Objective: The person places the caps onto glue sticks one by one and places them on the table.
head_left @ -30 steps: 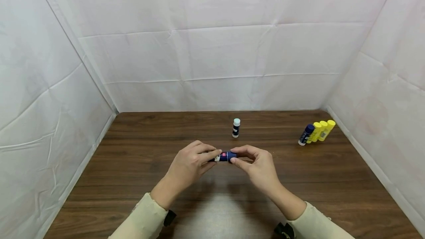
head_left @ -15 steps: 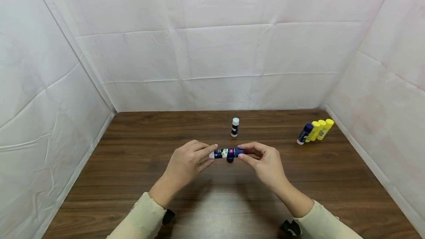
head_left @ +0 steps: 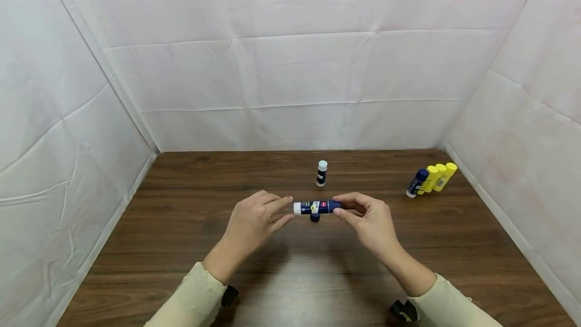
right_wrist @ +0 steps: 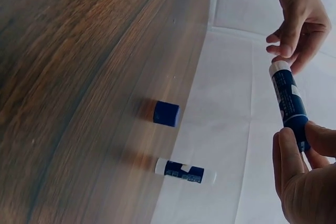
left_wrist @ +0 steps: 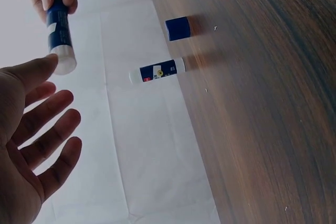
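Observation:
Level above the table, a dark blue glue stick (head_left: 313, 208) with a white base lies across between the hands. My right hand (head_left: 368, 218) pinches it by its blue capped end, thumb against fingers; the right wrist view shows this grip on the glue stick (right_wrist: 287, 95). My left hand (head_left: 256, 221) is at the white end with its fingers loosely spread, a small gap from the base in the head view. Below the glue stick, partly hidden by it, a loose blue cap (head_left: 315, 218) stands on the table. Farther back an uncapped glue stick (head_left: 322, 174) stands upright, white at the top.
To the right on the brown wooden table (head_left: 190, 180) stand a blue-capped glue stick (head_left: 416, 183) and several yellow ones (head_left: 439, 177) in a slanting row. White cloth walls (head_left: 290, 74) enclose the back and both sides.
The glue stick has moved right and slightly up with my right hand, its white end coming out from between my left fingers. The loose cap behind it has come into view.

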Action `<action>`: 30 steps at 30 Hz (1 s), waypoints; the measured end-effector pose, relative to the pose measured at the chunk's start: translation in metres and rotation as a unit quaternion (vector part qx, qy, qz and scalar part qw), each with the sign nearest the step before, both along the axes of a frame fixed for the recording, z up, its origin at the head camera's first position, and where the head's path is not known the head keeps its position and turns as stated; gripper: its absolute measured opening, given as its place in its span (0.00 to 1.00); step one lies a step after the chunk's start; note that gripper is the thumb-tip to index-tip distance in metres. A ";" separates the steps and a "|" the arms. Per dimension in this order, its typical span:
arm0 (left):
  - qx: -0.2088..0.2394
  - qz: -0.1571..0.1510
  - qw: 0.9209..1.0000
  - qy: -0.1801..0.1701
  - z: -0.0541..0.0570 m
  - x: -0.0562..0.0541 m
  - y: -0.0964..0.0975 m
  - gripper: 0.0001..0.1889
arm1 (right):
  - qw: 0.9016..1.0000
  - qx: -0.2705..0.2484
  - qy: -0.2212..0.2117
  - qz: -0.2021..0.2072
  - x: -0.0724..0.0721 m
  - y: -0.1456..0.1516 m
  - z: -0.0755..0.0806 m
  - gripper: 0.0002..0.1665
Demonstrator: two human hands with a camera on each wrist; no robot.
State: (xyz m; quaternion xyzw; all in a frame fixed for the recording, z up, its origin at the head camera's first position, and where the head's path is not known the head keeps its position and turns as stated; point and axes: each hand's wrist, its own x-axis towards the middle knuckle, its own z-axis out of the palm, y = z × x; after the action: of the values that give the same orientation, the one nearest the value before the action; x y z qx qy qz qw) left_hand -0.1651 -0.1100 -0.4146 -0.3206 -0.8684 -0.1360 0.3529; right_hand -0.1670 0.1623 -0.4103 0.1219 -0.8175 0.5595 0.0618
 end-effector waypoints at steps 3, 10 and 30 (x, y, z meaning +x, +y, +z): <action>-0.002 0.008 1.000 -0.002 -0.001 -0.001 0.000 0.16 | 1.000 0.011 0.008 -0.005 -0.002 0.004 -0.001 0.11; -0.008 0.025 1.000 -0.011 -0.003 -0.002 0.000 0.16 | 0.998 0.054 0.031 -0.025 -0.007 0.018 -0.003 0.11; -0.006 0.047 0.998 -0.051 -0.006 0.000 0.000 0.17 | 0.966 0.223 0.087 -0.092 -0.035 0.074 -0.012 0.12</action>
State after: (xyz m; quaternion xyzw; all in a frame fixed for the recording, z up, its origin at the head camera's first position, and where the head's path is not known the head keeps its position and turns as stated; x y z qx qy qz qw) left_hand -0.1649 -0.1103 -0.4207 -0.2746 -0.9002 -0.1299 0.3121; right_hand -0.2018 0.2365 -0.4222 0.1047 -0.9210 0.3418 0.1549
